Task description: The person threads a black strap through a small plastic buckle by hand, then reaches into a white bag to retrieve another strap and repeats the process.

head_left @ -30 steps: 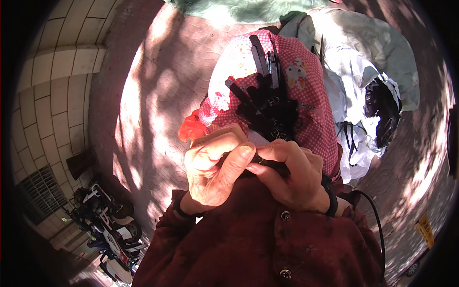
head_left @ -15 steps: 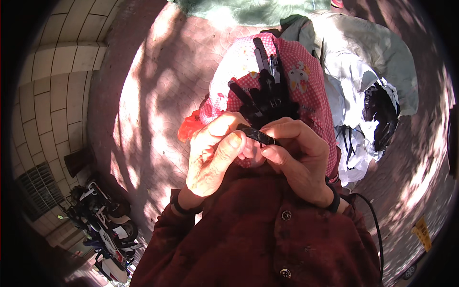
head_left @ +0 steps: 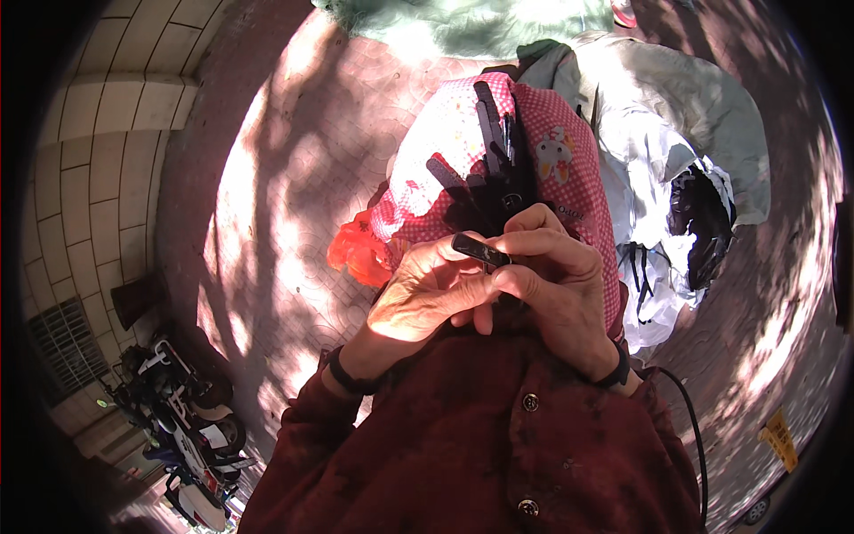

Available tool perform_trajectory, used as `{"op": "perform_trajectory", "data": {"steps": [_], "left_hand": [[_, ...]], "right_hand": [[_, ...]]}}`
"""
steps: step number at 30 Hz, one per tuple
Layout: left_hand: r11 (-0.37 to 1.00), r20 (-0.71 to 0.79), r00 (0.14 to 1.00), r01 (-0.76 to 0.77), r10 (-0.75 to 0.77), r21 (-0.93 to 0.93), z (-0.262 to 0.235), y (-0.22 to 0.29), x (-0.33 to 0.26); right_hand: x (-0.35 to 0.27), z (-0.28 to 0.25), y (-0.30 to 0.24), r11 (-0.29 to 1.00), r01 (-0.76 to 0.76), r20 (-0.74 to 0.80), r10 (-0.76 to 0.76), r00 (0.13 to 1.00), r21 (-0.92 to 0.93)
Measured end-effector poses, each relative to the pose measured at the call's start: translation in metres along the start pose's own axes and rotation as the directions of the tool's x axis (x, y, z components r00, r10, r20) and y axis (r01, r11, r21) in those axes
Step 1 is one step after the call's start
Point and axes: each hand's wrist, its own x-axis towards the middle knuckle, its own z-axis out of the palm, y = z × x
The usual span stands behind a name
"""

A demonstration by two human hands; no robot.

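outdoors, looking down on sun-dappled brick paving [head_left: 294,160]. far left: parked motorbikes [head_left: 182,427] standing beside a tiled wall [head_left: 98,160]. moving right: an orange plastic bag [head_left: 360,254] lying on the paving, touching the left edge of a red-and-white checked cloth [head_left: 427,151]. on that cloth: a pile of black clips [head_left: 489,178], several sticking upward. closer in, left hand [head_left: 422,298] pinching with thumb and fingertips clenched on the left end of a small black clip [head_left: 480,250], a dark band circling the wrist. right hand [head_left: 556,285] curling over from the other side, fingers [head_left: 543,242] grasping the same small black clip at its right end, so both hands are meeting just below the pile, in front of the chest. small black clip lying roughly level, tilted slightly down to the right, held above the lower edge of the checked cloth. below: dark red buttoned shirt [head_left: 498,445] filling the lower middle. further right: a heap of white and grey fabric [head_left: 667,133] with a black item resting in it, just beside the checked cloth.
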Motion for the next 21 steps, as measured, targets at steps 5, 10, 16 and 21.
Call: {"op": "perform_trajectory", "data": {"steps": [5,10,16,21], "left_hand": [[0.996,-0.1,0.992,0.083,-0.079,0.032,-0.001,0.012,-0.003],[0.998,-0.089,0.995,0.033,-0.038,-0.056,-0.006,0.008,-0.001],[0.991,-0.019,0.991,0.134,-0.134,0.008,-0.011,0.018,0.005],[0.974,0.16,0.987,0.052,-0.017,-0.221,-0.023,-0.001,0.009]], "right_hand": [[0.0,-0.008,-0.001,0.999,-0.042,0.056,0.042,0.998,-0.004],[0.0,-0.003,-0.006,0.971,-0.206,0.056,0.2,0.978,0.122],[0.0,-0.011,-0.002,0.971,-0.198,0.084,0.188,0.979,0.134],[0.004,-0.01,-0.012,0.96,-0.209,0.157,0.182,0.971,0.184]]}}
